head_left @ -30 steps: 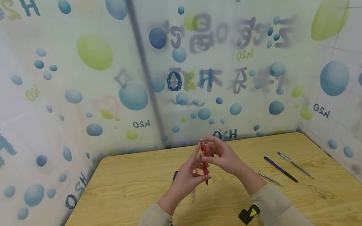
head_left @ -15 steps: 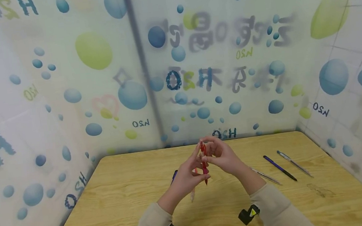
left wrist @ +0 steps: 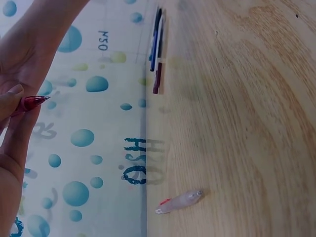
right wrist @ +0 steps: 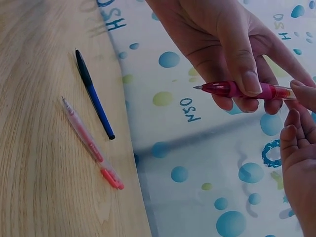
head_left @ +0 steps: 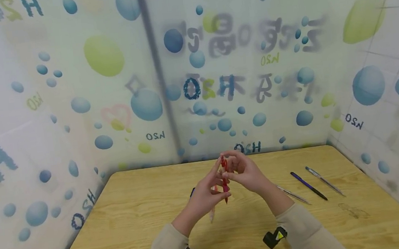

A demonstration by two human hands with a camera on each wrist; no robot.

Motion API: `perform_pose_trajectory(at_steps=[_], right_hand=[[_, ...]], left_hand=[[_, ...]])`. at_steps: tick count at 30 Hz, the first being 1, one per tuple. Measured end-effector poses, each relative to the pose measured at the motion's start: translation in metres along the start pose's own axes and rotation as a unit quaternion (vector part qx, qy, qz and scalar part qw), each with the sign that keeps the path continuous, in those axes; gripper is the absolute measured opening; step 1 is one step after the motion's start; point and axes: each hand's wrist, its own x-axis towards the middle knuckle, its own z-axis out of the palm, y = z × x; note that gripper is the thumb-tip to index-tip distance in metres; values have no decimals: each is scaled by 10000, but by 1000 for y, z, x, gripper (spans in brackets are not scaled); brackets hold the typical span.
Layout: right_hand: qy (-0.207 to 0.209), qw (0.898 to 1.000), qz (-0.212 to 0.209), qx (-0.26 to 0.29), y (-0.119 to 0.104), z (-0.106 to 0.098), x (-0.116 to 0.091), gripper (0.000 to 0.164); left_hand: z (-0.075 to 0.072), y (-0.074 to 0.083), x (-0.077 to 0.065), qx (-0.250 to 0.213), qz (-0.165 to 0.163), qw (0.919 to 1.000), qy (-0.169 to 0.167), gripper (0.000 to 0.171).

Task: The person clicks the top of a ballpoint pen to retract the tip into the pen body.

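Observation:
In the head view my left hand [head_left: 207, 195] and right hand [head_left: 248, 173] meet above the table, both on one red pen [head_left: 225, 188]. The pen stands nearly upright, its point down. Left thumb and fingers pinch its pink lower grip, while the right thumb and fingers hold the upper part by the clip. In the right wrist view the pen's metal point [right wrist: 198, 88] sticks out bare. Below the left hand lie a clear pen with pink parts [right wrist: 89, 140] and a blue pen with a dark end [right wrist: 98, 111], side by side and apart.
On the right of the wooden table [head_left: 125, 190] lie a slim silvery pen [head_left: 292, 195], a blue and black pen [head_left: 309, 186] and a clear pen with a blue end [head_left: 325, 181]. Patterned sheeting [head_left: 107, 90] rises behind the table and on both sides.
Hardly anything differs. Both hands keep the same hold on the red pen, whose lower end has shifted very slightly left.

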Motion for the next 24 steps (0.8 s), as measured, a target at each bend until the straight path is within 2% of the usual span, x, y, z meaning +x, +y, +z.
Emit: perform_pose_trajectory(at_steps=[9, 20, 24], right_hand=[[117, 9998, -8, 142, 0, 3, 1, 51], [203, 9984, 502, 132, -3, 4, 1, 62], [21, 9982, 578, -167, -4, 5, 2, 71]], left_hand=[[-3, -2, -4, -254, 99, 9996, -76, 95], [-6, -3, -11, -109, 83, 9998, -168, 77], [-11, -5, -14, -79, 156, 9997, -195, 77]])
